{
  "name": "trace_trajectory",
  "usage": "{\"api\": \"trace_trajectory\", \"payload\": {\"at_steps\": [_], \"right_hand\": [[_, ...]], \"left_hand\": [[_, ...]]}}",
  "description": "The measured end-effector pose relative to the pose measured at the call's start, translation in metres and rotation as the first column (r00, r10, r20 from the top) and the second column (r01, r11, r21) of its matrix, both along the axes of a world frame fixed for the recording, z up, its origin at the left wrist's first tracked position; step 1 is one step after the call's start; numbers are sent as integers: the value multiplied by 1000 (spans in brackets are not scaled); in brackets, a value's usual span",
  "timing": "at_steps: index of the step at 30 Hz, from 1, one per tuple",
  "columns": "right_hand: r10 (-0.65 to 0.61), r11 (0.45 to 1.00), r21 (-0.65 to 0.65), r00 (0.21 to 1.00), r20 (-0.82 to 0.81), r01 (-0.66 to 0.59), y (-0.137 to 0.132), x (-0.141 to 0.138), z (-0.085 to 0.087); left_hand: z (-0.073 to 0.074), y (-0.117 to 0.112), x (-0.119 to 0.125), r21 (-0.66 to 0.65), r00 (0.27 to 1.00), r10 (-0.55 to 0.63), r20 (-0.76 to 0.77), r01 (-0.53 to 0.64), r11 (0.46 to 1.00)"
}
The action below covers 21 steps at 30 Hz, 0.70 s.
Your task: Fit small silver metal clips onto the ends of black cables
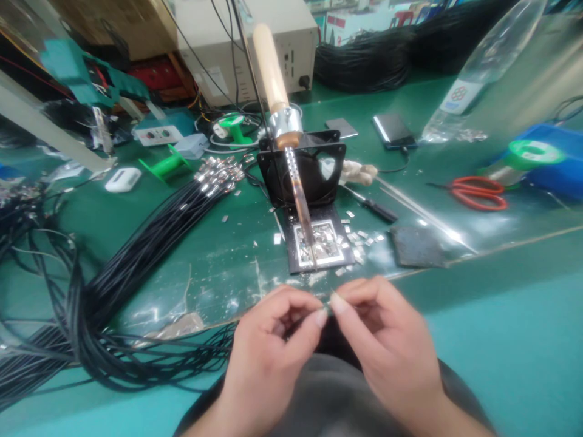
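My left hand [277, 346] and my right hand [387, 340] meet just off the table's front edge, thumbs and forefingers pinched close together. Something tiny sits between the fingertips, too small and blurred to name. Beyond them a soldering iron [298, 191] with a wooden handle is held up at a slant, its tip pointing down over a white-framed tray [298, 258] of small metal pieces. Behind the iron stands a black fan frame [273, 182]. More small metal pieces [357, 252] lie scattered right of the tray.
A bundle of black cables [141, 243] with metal connectors [221, 176] lies at left, some hanging over the edge. At right are red-handled scissors [478, 193], a solder spool [535, 152], a blue bin [560, 173], a plastic bottle [483, 73], a screwdriver [380, 210] and a dark pad [418, 247].
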State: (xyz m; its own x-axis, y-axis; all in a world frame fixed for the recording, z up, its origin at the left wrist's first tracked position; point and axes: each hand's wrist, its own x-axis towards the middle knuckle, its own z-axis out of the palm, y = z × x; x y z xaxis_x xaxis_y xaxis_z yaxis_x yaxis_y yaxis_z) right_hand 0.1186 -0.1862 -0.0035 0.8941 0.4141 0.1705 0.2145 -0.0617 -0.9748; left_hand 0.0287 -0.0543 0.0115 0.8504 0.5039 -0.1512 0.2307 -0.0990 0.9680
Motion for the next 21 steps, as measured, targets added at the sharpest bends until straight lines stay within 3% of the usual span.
{"api": "trace_trajectory", "payload": {"at_steps": [11, 21], "right_hand": [[3, 1000, 4, 999, -48, -3, 2, -2, 0], [-10, 1000, 3, 999, -38, 11, 0, -4, -1]], "left_hand": [[3, -10, -1, -23, 991, 109, -77, -112, 993], [2, -8, -2, -148, 991, 107, -87, -119, 982]]}}
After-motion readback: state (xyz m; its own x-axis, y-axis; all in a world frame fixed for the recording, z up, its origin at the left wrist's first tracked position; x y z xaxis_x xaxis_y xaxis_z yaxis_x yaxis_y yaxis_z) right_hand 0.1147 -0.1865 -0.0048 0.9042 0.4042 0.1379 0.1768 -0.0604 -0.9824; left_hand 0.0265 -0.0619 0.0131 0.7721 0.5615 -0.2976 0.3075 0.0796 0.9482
